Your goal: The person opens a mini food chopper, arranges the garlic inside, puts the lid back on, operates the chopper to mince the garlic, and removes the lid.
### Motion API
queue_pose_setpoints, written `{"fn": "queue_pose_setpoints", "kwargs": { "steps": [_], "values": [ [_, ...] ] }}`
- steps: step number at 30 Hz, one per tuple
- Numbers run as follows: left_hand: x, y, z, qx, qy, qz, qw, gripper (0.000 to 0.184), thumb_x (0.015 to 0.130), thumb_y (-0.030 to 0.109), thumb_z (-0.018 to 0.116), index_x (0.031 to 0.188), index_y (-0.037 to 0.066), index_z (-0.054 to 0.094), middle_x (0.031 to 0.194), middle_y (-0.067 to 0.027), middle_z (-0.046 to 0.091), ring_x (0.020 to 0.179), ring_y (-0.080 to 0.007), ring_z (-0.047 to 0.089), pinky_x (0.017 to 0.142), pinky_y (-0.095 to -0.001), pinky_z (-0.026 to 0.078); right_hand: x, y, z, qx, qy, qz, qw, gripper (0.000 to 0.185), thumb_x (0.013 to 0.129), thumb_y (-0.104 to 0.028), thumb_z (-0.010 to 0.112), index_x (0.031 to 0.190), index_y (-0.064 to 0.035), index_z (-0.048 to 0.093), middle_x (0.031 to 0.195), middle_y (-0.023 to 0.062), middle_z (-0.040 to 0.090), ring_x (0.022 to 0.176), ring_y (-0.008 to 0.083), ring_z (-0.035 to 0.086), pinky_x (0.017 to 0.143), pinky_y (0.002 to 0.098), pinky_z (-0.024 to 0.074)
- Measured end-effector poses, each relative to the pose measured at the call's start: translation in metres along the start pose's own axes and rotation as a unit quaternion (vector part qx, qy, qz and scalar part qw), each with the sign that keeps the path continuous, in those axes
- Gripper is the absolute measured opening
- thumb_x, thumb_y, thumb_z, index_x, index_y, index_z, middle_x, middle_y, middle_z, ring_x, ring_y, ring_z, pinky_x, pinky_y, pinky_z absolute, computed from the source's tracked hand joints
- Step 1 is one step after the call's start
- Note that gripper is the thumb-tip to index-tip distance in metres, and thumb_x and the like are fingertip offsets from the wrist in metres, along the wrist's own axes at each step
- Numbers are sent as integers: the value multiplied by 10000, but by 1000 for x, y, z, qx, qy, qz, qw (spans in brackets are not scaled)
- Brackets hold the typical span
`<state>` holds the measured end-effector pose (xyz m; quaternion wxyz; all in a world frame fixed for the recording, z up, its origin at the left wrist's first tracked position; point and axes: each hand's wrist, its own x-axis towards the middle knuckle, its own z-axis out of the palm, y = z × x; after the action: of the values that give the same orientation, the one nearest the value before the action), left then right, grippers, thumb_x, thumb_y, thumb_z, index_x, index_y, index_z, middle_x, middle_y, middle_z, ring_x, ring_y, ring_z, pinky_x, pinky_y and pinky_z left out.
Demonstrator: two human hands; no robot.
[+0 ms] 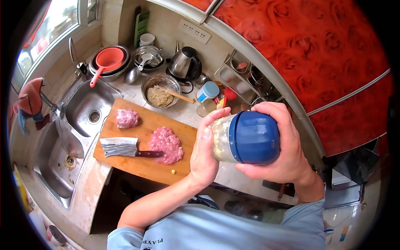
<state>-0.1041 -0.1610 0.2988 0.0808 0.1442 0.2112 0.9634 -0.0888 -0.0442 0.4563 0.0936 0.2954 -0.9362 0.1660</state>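
Between my two hands is a small food chopper (255,137), tilted on its side in the air above the counter. My left hand (205,152) wraps its clear cup, where pale chopped bits show through the wall. Around the dark blue top, my right hand (289,146) has its fingers spread and gripping. Left of my left hand lies a wooden cutting board (137,168). On it are a heap of minced meat (166,143), a piece of raw meat (127,118) and a cleaver (121,147) whose handle end touches the mince.
A steel bowl (146,85) with a greyish mixture and chopsticks stands behind the board. Further back are an electric kettle (183,62), a lidded tub (207,92) and stacked bowls with a red strainer (109,59). A double sink (81,112) is at left; red cabinets (316,54) overhang the right.
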Motion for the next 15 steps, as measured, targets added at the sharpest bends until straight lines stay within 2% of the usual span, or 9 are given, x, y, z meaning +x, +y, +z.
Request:
{"fn": "queue_pose_setpoints", "kwargs": {
  "steps": [3,5,8,10,15],
  "values": [
    [-4,-5,0,5,24,10,1000,598,1081,445,347,1461,-16,364,1503,-158,431,1350,-235,462,1153,-374,337,1,1,3,2,0,10,1000,916,602,-179,930,1365,-10,454,1252,192,523,1111,349,582,919,424,507],
    [-2,-10,-4,74,10,93,993,599,1079,435,345,1464,-23,364,1501,-163,433,1363,-232,445,1158,-369,322,2,2,7,9,14,17,1000,930,597,-196,943,1365,-7,453,1252,193,519,1099,343,579,916,422,505],
    [0,-4,-4,84,40,71,993,590,1076,415,348,1466,-27,367,1497,-167,439,1367,-232,436,1160,-368,312,1,8,10,-8,25,-7,1000,951,595,-212,951,1370,0,443,1252,198,518,1078,342,584,913,418,504],
    [1,-3,-3,106,53,91,989,560,1075,390,349,1444,-29,394,1473,-166,460,1356,-233,440,1157,-367,311,3,11,8,5,5,0,1000,969,592,-230,959,1371,4,433,1250,202,515,1067,341,586,912,417,499],
    [0,-2,-3,112,59,59,990,499,1084,367,334,1382,-14,456,1405,-154,506,1317,-225,468,1129,-361,339,6,18,6,-1,-31,-17,999,945,591,-240,949,1353,1,445,1212,192,531,1060,330,585,905,412,500]
  ]
}}
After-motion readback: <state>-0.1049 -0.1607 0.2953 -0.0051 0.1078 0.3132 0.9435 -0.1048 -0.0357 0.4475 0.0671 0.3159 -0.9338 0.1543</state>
